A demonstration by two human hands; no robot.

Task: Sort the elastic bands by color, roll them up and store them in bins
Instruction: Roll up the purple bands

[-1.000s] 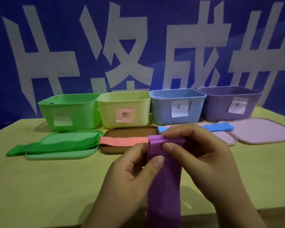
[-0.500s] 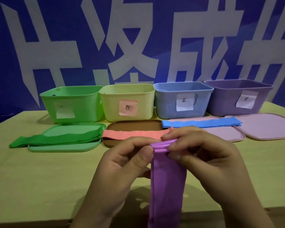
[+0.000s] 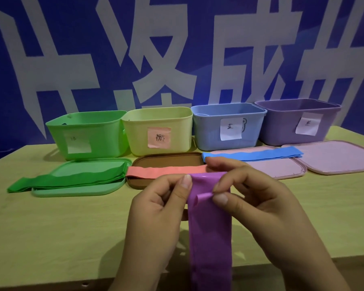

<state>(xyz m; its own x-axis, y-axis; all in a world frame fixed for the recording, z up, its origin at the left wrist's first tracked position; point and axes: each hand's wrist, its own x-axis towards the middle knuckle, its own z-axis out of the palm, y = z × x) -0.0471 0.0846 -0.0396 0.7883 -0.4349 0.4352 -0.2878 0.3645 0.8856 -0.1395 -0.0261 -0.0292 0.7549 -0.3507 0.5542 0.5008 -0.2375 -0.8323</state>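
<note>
**Purple band pinched at top, both hands**

Purple band [image 3: 210, 227] hangs over table [image 3: 51, 238] front edge, top end folded over. Left hand [image 3: 158, 208] pinches its left edge w/ thumb + curled fingers; right hand [image 3: 254, 204] pinches the small rolled tip. Yellow-green table, blue wall w/ white characters. 4 bins: green [image 3: 88, 133], yellow [image 3: 158, 129], blue [image 3: 227, 124], purple [image 3: 298, 120]. 4 lids, 3 carrying bands: green [image 3: 72, 180], pink [image 3: 166, 171], blue [image 3: 252, 155].
</note>
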